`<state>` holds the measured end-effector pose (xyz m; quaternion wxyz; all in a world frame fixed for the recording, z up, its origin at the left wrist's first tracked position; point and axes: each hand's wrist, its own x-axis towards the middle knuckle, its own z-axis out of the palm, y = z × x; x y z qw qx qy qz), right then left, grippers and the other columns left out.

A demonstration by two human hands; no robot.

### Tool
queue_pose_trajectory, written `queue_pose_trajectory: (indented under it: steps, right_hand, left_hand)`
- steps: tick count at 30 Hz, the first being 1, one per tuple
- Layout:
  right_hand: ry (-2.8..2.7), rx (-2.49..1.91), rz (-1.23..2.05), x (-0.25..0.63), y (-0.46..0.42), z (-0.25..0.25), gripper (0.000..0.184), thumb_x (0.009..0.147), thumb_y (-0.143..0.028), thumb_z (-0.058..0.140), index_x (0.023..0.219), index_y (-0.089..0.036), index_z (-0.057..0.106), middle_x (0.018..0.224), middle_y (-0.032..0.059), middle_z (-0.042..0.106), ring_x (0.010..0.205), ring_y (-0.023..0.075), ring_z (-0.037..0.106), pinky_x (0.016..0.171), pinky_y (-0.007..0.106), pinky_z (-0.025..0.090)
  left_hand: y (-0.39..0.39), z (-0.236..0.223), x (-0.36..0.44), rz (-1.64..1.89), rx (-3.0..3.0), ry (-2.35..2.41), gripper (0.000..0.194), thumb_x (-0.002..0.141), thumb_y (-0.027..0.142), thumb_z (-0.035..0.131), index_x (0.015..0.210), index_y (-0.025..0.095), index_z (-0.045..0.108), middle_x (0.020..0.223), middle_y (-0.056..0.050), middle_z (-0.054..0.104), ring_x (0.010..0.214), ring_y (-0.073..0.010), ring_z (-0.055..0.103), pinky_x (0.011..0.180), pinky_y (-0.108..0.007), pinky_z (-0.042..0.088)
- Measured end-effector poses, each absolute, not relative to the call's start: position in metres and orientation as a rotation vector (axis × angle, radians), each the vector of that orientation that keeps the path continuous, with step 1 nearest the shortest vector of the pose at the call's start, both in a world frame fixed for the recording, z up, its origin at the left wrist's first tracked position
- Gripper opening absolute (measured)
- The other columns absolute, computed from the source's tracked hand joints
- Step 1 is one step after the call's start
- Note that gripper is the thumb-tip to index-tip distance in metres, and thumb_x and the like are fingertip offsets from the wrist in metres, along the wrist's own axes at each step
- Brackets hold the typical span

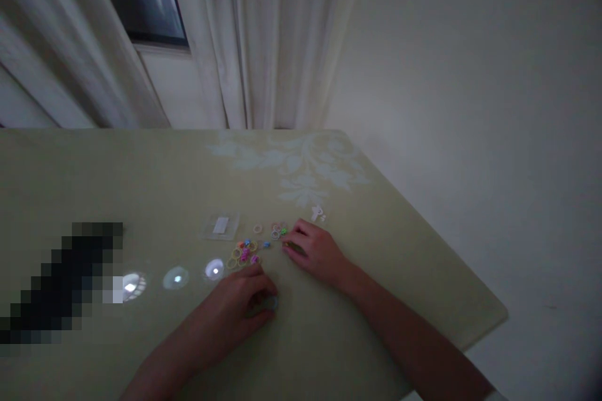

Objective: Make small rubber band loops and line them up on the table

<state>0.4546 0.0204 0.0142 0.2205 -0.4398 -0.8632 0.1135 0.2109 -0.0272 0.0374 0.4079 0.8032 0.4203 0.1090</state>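
My left hand (247, 297) is curled just above the table's near side, thumb and fingers closed on a small pale ring (274, 302). To its right and farther off, my right hand (314, 247) reaches in with thumb and forefinger bent together. Something tiny may be at those fingertips, too small to make out. Between and beyond the hands lies a loose group of small yellowish rings (236, 254), with bright pink pieces (245, 254) and a blue piece (266, 244) among them. A green piece (283, 231) and a whitish ring (275, 235) sit close to my right fingertips.
A clear flat box (222, 226) with a white label lies behind the rings. Small white pieces (318, 212) are past my right hand. The pale green table (141, 188) shows lamp reflections at left, near a dark blurred-out shape (66, 282). Curtains hang behind.
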Motion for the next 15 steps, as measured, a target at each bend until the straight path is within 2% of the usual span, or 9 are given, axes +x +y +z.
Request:
queue_pose_trajectory:
  steps: [3,7,9,15]
  right_hand:
    - [-2.373,-1.267,0.215,0.453,0.022,0.014,0.013,0.101,-0.026,0.068,0.105,-0.018,0.077,0.102,0.0068,0.067,0.091,0.0188,0.063,0.084,0.030,0.052]
    - [-2.424,-1.231,0.118,0.446,0.026,0.016,0.018,0.103,-0.029,0.067,0.115,-0.021,0.078,0.104,0.0079,0.066,0.094,0.0204,0.063,0.086,0.032,0.052]
    - [-2.473,-1.227,0.073,0.441,0.028,0.015,0.017,0.104,-0.030,0.066,0.112,-0.023,0.079,0.103,0.0077,0.066,0.095,0.0211,0.062,0.086,0.033,0.051]
    - [-2.478,-1.291,0.066,0.435,0.030,0.011,0.013,0.103,-0.027,0.068,0.103,-0.017,0.076,0.103,0.0087,0.068,0.098,0.0216,0.062,0.090,0.034,0.052]
  left_hand:
    - [-0.027,0.039,0.211,0.267,2.019,1.060,0.019,0.084,0.017,0.066,0.099,0.024,0.075,0.104,-0.003,0.070,0.093,-0.0217,0.067,0.081,-0.031,0.049]
    - [-0.026,0.038,0.210,0.279,2.004,1.057,0.017,0.084,0.016,0.066,0.097,0.023,0.075,0.100,-0.003,0.071,0.091,-0.0211,0.067,0.080,-0.030,0.049]
    - [-0.025,0.036,0.209,0.288,1.997,1.049,0.019,0.084,0.015,0.065,0.097,0.024,0.075,0.100,-0.002,0.072,0.091,-0.0208,0.068,0.081,-0.030,0.049]
    - [-0.022,0.033,0.208,0.268,1.995,1.054,0.019,0.083,0.015,0.066,0.096,0.023,0.076,0.098,-0.002,0.072,0.088,-0.0203,0.068,0.078,-0.029,0.048]
